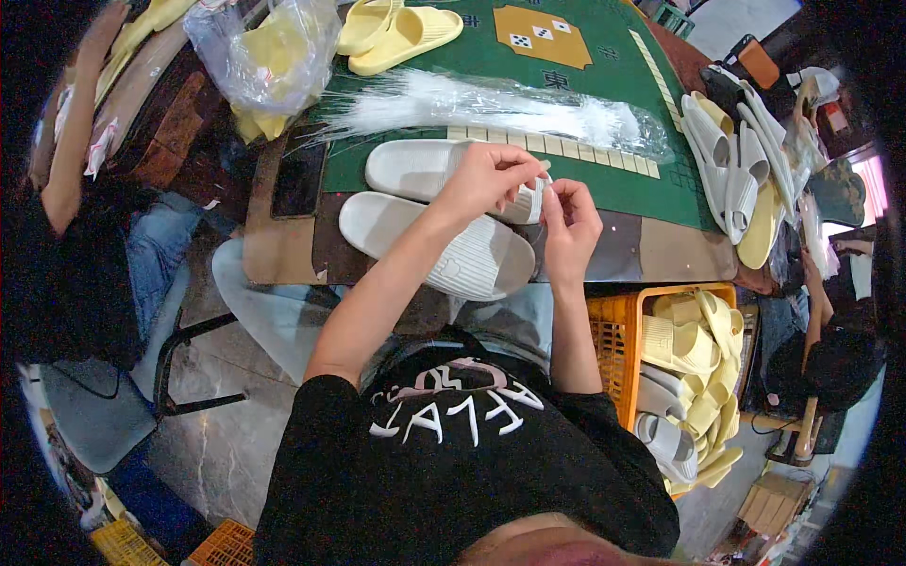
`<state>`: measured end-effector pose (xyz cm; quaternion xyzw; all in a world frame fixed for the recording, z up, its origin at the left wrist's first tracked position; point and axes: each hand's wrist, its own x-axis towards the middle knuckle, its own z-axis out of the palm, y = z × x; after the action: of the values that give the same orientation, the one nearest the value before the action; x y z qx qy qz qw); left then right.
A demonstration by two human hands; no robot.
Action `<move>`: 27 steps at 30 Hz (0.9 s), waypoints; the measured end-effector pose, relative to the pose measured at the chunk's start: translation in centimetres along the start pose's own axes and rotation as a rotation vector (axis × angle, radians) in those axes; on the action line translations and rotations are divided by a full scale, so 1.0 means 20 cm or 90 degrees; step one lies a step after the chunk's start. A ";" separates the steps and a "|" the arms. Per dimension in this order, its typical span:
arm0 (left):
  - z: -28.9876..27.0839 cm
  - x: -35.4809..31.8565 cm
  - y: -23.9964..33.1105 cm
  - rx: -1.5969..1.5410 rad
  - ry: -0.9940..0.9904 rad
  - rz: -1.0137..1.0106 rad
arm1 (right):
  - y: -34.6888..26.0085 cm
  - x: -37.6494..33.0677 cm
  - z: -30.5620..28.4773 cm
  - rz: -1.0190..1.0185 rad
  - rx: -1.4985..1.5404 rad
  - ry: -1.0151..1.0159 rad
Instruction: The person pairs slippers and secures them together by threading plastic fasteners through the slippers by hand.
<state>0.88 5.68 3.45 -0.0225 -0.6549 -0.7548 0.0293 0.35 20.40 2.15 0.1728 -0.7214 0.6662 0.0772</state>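
Observation:
A pair of pale grey slide slippers lies side by side at the table's near edge. Over the far slipper [406, 167], my left hand [491, 179] pinches thumb and finger together above the ribbed strap. Close by, at the right end of that strap, my right hand [571, 222] is also closed in a pinch. What the fingertips hold is too small and thin to make out. Untouched, the near slipper [481, 255] sits with its ribbed strap toward me. Just beyond my hands lies a bundle of thin clear-white plastic strands [500, 104] in a clear bag.
Yellow slippers [406, 38] and a clear plastic bag [269, 57] stand at the far left. A dark phone [300, 177] lies near the left corner. More slippers [727, 160] pile up on the right. An orange crate [613, 363] of slippers stands beside me; other people sit on both sides.

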 end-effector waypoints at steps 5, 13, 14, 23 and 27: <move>-0.01 0.00 -0.01 -0.029 0.012 -0.036 | 0.02 0.00 0.01 0.007 -0.010 -0.002; -0.01 0.01 -0.01 -0.021 0.031 -0.018 | 0.03 0.02 0.02 -0.036 0.005 -0.010; -0.02 0.01 -0.02 -0.029 0.043 -0.009 | 0.02 0.02 0.03 -0.030 0.005 -0.014; 0.04 0.01 -0.05 0.070 0.068 0.037 | 0.02 0.01 -0.01 0.061 0.030 0.002; 0.06 0.00 -0.10 0.089 0.103 0.125 | 0.05 0.01 -0.03 0.050 0.018 -0.003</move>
<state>0.64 7.20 1.71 -0.0239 -0.6961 -0.7001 0.1574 -0.25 20.99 1.31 0.1469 -0.7183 0.6784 0.0474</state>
